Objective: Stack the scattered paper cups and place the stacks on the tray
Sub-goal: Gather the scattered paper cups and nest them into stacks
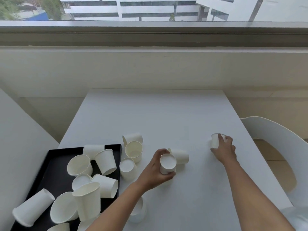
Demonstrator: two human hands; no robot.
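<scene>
White paper cups lie scattered over a black tray (55, 161) at the lower left and on the white table (166, 114) beside it. My left hand (155, 170) grips an upside-down cup (168, 164) near the table's middle. Just behind it another cup (180, 156) lies on its side. My right hand (224, 150) is closed around an upright cup (215, 141) on the right part of the table. Three loose cups (133, 150) cluster by the tray's far right corner. One more cup (139, 210) shows partly under my left forearm.
A white plastic chair (273, 147) stands against the table's right side. A low wall and window sill run behind the table. A second white surface (20, 147) lies to the left of the tray.
</scene>
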